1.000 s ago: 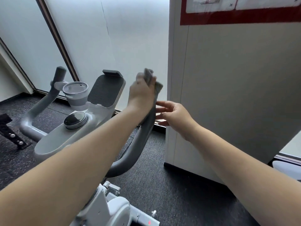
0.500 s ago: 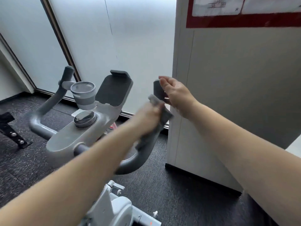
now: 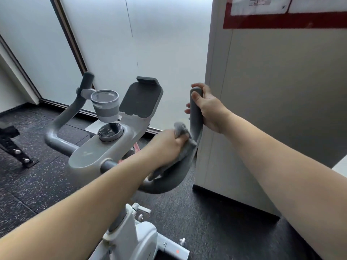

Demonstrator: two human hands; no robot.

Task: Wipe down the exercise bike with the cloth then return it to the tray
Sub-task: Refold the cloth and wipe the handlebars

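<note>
Left hand [image 3: 167,145] clamps the crumpled grey cloth [image 3: 183,147] against the curved grey foam handlebar [image 3: 169,177] of the exercise bike – its upright end runs up and away, gripped near the tip by the right hand [image 3: 208,111], fingers wrapped round – so the bar's bare length lies just above the cloth

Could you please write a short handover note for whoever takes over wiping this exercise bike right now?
Left hand: closed on the grey cloth, pressing it on the curve of the right handlebar.
Right hand: gripping that handlebar's upright end, steadying it.
Done: cannot tell from this view how much is wiped.
Left: any unwiped parts, perhaps the left handlebar, console, cup holder and tablet holder; then return the cloth to the tray, not in view.
</note>
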